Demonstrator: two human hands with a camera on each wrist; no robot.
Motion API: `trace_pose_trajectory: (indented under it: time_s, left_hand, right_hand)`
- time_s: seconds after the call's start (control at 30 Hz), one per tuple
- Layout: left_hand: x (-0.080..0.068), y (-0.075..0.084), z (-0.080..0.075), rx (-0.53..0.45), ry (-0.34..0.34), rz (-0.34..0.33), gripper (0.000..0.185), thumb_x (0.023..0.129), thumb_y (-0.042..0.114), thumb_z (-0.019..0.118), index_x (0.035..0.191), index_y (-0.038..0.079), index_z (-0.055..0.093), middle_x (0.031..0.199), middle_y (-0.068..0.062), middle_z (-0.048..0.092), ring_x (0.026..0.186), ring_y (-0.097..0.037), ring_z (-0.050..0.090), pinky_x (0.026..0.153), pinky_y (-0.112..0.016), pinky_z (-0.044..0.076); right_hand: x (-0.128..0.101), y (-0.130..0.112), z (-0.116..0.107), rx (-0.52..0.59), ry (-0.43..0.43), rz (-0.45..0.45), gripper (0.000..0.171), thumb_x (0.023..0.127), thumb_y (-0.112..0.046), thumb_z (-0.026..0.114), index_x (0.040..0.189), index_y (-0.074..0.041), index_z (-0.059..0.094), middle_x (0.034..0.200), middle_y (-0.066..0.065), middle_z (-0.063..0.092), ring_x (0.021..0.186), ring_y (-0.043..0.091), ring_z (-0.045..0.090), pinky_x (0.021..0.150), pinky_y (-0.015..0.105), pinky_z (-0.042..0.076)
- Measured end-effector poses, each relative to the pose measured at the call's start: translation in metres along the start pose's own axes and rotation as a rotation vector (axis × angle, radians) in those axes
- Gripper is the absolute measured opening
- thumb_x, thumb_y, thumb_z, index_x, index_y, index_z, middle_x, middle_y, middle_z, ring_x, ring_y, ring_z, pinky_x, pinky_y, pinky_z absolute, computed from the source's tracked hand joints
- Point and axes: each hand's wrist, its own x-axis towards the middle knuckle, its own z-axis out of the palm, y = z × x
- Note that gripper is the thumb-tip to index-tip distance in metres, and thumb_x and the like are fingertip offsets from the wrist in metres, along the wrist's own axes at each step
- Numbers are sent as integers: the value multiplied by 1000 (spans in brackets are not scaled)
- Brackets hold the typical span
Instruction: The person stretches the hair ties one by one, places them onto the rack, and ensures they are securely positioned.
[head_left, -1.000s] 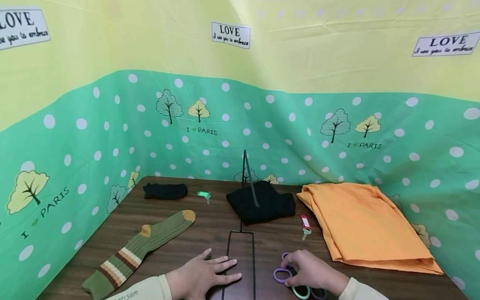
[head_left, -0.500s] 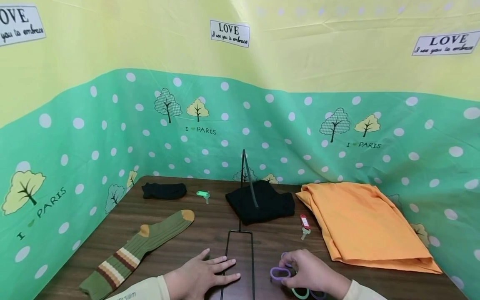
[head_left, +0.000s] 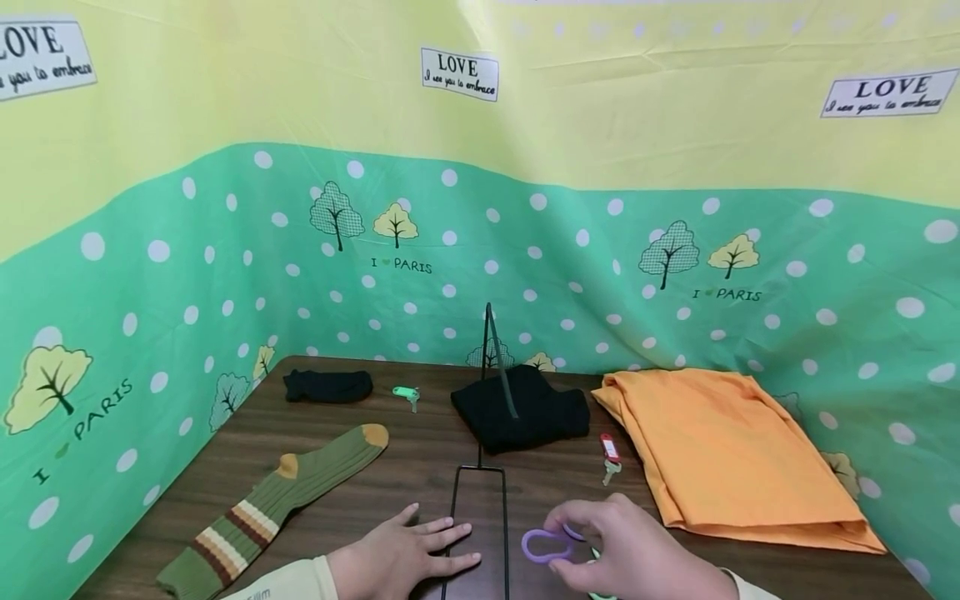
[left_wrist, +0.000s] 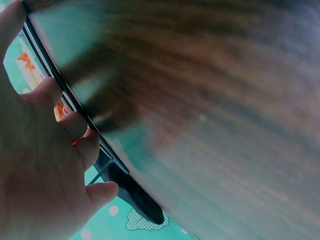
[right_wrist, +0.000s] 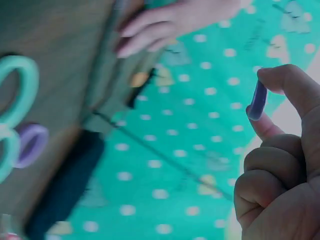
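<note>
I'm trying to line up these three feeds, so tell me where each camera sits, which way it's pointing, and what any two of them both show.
Head: worn on the head, facing forward and down over the table; shows the left hand flat on the wire stand's base and the right hand pinching a purple ring.
Left wrist: low at the tabletop, facing along it; shows the left hand's fingers.
Right wrist: looks past the right hand's curled fingers towards the backdrop.
Shared: head and right wrist both show the purple ring and the left hand.
</note>
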Motion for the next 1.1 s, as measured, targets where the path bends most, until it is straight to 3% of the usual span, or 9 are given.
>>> trace_pose_trajectory:
  time_s: [0.1, 0.23, 0.37, 0.43, 0.5, 0.7, 0.93, 1.1]
  left_hand:
    - [0, 0, 0, -2, 5, 2, 74, 85, 67, 40, 146, 42, 7, 156, 7, 15, 141, -11, 22, 101, -50, 35]
    - [-2, -1, -1, -7, 25, 0, 75, 84, 68, 42, 146, 42, 8, 155, 5, 17, 141, -13, 24, 100, -51, 36]
    - [-3, -1, -2, -3, 48, 0, 76, 83, 69, 42, 146, 42, 9, 155, 5, 18, 140, -14, 26, 99, -51, 37]
    - [-3, -1, -1, 2, 58, 3, 76, 83, 69, 42, 146, 42, 10, 155, 5, 18, 140, -14, 26, 99, -51, 37]
    - [-3, -1, -1, -4, 64, 9, 75, 84, 69, 42, 146, 41, 11, 155, 5, 19, 140, -14, 26, 99, -51, 38]
    - [-1, 0, 1, -11, 45, 10, 72, 85, 66, 41, 146, 41, 11, 155, 5, 18, 140, -13, 24, 99, -51, 37]
    - [0, 0, 2, -20, 19, -6, 72, 85, 67, 41, 145, 43, 10, 155, 7, 17, 141, -12, 22, 100, -51, 36]
    - [1, -1, 2, -34, 12, -11, 72, 85, 67, 41, 145, 44, 8, 155, 7, 16, 141, -11, 21, 101, -51, 35]
  right_hand:
    - [1, -18, -10, -7, 76, -125, 19, 80, -23, 72, 97, -20, 64, 70, -19, 61, 52, -15, 37, 46, 9, 35]
    - [9, -38, -21, -63, 293, -381, 20, 81, -21, 71, 99, -13, 63, 64, -14, 59, 49, -14, 30, 44, 2, 26]
    - [23, -54, -32, -107, 532, -610, 22, 84, -25, 66, 91, -4, 64, 51, -12, 42, 45, -6, 23, 42, 3, 17]
    - [30, -61, -37, -124, 629, -697, 24, 84, -23, 67, 86, 0, 65, 48, -11, 30, 44, -3, 19, 42, 5, 14]
    - [34, -68, -40, -149, 700, -750, 24, 83, -21, 67, 83, 2, 66, 48, -11, 28, 43, -3, 18, 43, 5, 13]
    - [47, -74, -43, -269, 831, -797, 24, 81, -20, 67, 81, 3, 67, 47, -13, 33, 42, -6, 24, 43, 4, 21]
    - [67, -39, -33, -461, 933, -730, 34, 66, -23, 78, 94, -5, 72, 46, -18, 29, 42, -8, 21, 39, 9, 18]
    - [84, -60, -43, -565, 950, -657, 26, 83, -31, 61, 88, -7, 69, 42, -14, 30, 35, -5, 24, 36, 11, 18]
